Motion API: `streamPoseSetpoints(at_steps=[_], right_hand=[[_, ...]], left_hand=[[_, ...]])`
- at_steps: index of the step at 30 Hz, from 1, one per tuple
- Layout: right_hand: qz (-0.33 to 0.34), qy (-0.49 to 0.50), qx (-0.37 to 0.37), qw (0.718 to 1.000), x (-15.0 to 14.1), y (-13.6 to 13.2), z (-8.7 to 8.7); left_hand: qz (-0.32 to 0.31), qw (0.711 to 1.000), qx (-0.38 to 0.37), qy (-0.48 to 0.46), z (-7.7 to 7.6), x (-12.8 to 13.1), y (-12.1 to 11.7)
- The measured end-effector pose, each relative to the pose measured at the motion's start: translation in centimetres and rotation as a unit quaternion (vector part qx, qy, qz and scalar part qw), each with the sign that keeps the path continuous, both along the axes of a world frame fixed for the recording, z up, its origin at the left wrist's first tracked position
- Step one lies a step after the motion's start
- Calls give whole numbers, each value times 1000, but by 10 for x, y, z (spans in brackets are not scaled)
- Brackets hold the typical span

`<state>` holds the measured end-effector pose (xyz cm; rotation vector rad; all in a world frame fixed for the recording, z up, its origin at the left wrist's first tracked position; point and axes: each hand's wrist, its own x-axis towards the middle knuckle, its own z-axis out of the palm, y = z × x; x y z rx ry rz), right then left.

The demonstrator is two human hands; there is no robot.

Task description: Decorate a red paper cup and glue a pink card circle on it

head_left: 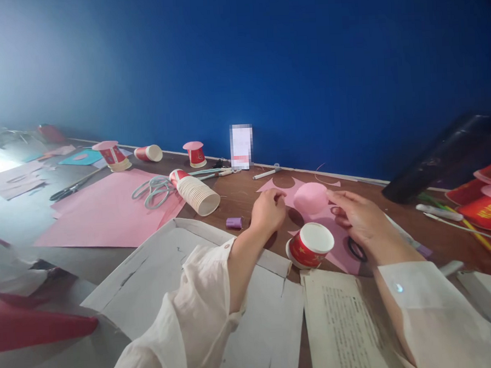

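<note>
My left hand (268, 209) is curled, its fingertips pinching the edge of a pink sheet (334, 239) with round holes cut in it. My right hand (363, 222) holds a pink paper circle (311, 197) between thumb and fingers, just above that sheet. An upturned red paper cup (310, 245) stands on the sheet between my two wrists. Black scissor handles (356, 249) peek out under my right hand.
A stack of red cups (195, 192) lies on its side by a blue cord (153, 189) and a big pink sheet (107, 213). Cups capped with pink discs (195, 153) stand near the blue wall. Scissors (70, 188), pens, a purple cap (234, 223), white cardboard (236, 316) and printed paper (343, 321) surround me.
</note>
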<state>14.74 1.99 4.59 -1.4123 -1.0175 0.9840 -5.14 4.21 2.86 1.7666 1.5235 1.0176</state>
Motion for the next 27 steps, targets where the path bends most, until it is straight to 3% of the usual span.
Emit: streamPoseSetpoints(at_steps=[2,6,11,15,21,27], right_hand=[[7,118,0,993,-3,-7,12],[11,251,-31,967,-8,-25,29],[49,314,-76,945,-7,-50,32],[72,313,-79,944,-7,-61,25],[98,292,-83,948,-9,-69,10],[111,237,-103,960,-6,-73,5]], left_hand=[[4,999,8,-39,6,-1,-1],[-17,991,-17,-128,24,-4,-5],[-116,943,-181,-255,47,-11,-17],[-173,898,-243,-324,54,-15,-29],[-183,867,-277,-371,45,-12,-41],[-182,864,-301,-361,40,-11,-42]])
